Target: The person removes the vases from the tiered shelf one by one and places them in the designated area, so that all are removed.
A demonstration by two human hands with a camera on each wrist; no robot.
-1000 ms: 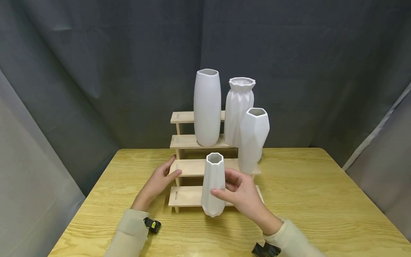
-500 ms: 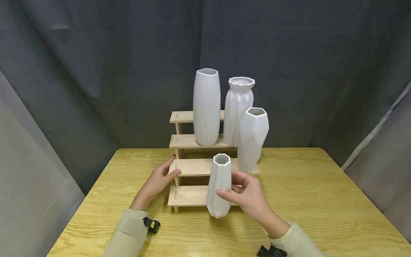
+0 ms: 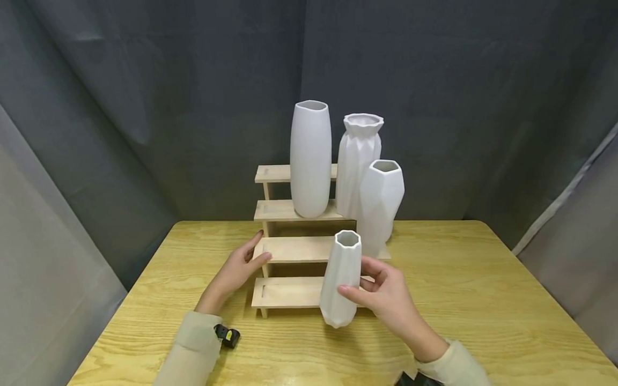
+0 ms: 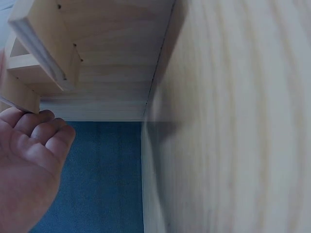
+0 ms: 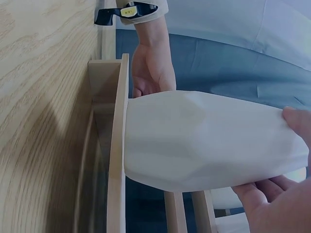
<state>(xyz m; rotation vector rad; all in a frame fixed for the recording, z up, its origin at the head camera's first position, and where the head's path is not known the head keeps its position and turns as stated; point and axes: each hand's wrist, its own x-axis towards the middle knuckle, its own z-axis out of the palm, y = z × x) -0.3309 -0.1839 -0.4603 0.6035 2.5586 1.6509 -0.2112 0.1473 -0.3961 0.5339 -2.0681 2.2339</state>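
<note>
A wooden stepped stand (image 3: 289, 292) with tiered boards is on the table. My left hand (image 3: 235, 274) grips its left side, thumb over the second-lowest board; in the left wrist view the curled fingers (image 4: 46, 128) meet a board's edge. A small white fluted vase (image 3: 340, 284), slightly tilted, is held by my right hand (image 3: 390, 298) from the right, thumb in front. Its base overlaps the front of the lowest board. The right wrist view has the vase (image 5: 204, 141) base close against that board; whether they touch, I cannot tell.
Higher on the stand are a tall smooth vase (image 3: 311, 161), a ruffled-neck vase (image 3: 356, 166) and a faceted vase (image 3: 381, 203), all white. The wooden table (image 3: 483, 300) extends on both sides. Dark curtains (image 3: 193, 107) hang behind.
My right hand has carried the fluted vase rightward along the front of the lowest board, tilting it a little. The left hand stays on the stand, and the other vases keep their places.
</note>
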